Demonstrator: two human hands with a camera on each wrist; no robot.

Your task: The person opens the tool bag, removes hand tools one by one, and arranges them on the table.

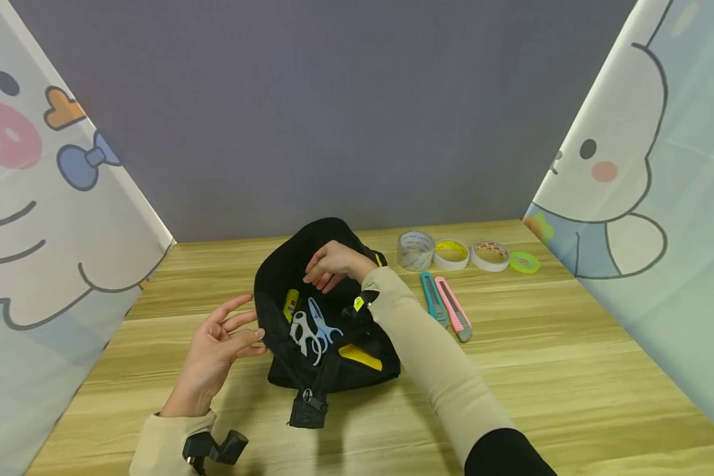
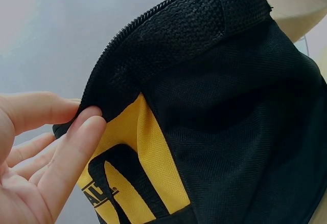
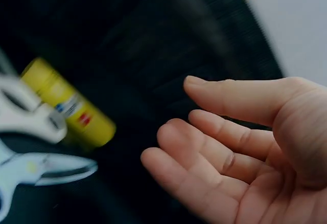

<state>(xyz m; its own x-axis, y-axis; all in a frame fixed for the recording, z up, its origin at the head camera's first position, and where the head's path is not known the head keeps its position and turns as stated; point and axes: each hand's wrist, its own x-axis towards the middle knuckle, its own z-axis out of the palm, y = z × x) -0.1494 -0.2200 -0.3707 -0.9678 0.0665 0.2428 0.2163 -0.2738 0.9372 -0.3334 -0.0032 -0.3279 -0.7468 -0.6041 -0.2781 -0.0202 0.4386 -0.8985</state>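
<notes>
A black zippered tool bag (image 1: 262, 291) with a yellow panel (image 2: 158, 162) stands open on the table. My left hand (image 1: 217, 347) pinches its left rim between thumb and fingers, at the zipper edge (image 2: 97, 88) in the left wrist view. Inside the mouth of the bag, my right hand (image 1: 336, 264) has its fingers loosely extended and holds nothing. Near it in the bag lie a yellow glue stick (image 3: 71, 104), white-handled scissors (image 1: 302, 330) and light blue scissors (image 1: 320, 320). The right forearm crosses over the bag's right side and hides part of it.
Right of the bag stand a clear tape roll (image 1: 415, 251), two white-sided tape rolls (image 1: 451, 256) and a flat green tape roll (image 1: 524, 262). A teal cutter knife (image 1: 433, 299) and a pink cutter knife (image 1: 453, 309) lie in front of them. A grey partition (image 1: 345, 119) rises behind.
</notes>
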